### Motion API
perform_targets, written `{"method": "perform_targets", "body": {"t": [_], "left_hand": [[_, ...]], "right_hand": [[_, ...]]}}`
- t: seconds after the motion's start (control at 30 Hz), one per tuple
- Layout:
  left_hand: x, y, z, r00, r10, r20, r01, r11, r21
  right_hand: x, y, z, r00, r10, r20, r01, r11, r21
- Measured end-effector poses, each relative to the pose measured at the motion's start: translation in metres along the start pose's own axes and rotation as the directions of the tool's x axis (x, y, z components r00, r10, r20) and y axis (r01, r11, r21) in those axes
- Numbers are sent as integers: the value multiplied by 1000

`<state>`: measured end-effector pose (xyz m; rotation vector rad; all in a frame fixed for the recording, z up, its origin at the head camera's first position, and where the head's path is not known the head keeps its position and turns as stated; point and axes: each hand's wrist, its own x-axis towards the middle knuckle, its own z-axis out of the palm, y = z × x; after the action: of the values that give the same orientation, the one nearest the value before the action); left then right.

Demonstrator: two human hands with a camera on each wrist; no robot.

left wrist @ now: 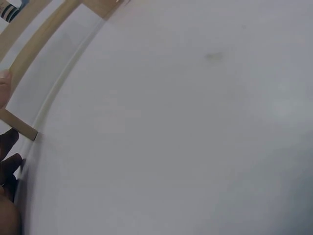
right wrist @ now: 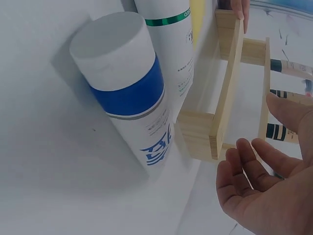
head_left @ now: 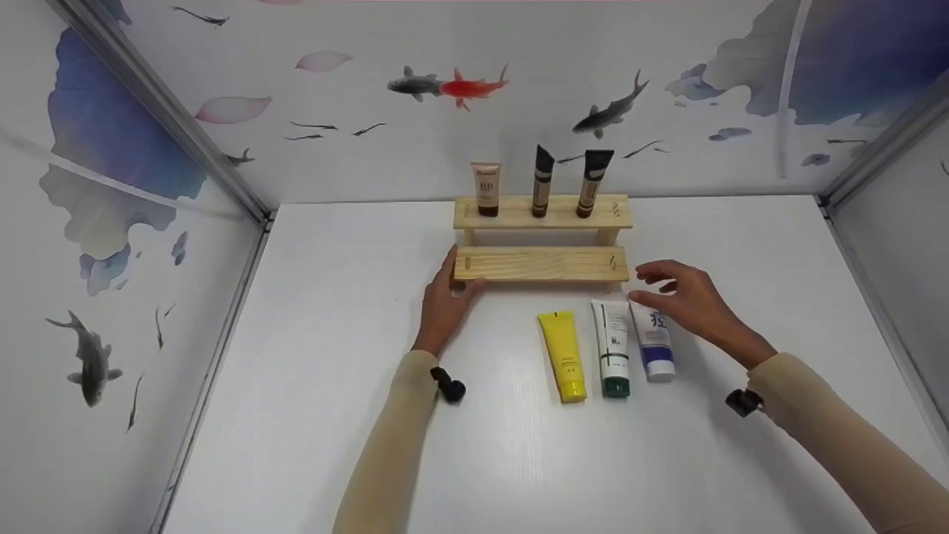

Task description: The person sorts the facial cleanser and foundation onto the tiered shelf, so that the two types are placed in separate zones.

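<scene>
A two-tier wooden rack stands near the back wall. My left hand grips the left end of its lower shelf, the thumb along the front edge; the left wrist view shows only parts of the fingers. Just off the rack's right end is my right hand, its fingers loosely bent around nothing. Below that hand lies a white squeeze tube with a blue band. Beside it lie a white tube with a green cap and a yellow tube, caps toward me.
On the upper shelf stand a pinkish tube and two slim tubes, a dark-topped one and a black-topped one. White panels with painted fish enclose the white table at the back and sides.
</scene>
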<state>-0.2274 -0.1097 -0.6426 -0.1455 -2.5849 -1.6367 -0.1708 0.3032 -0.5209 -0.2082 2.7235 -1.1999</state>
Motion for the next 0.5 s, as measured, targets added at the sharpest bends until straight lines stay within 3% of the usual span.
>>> {"method": "perform_targets", "body": {"t": [0.3,0.5], "left_hand": [[0,0,-1,1000,15,4,-16,1000,12],[-1,1,0,1000,5,2,-5,1000,7]], "right_hand": [[-22,21,-3,1000,9,-19,-10,999,-37],[-32,35,0,999,49,8,-49,998,-42]]}}
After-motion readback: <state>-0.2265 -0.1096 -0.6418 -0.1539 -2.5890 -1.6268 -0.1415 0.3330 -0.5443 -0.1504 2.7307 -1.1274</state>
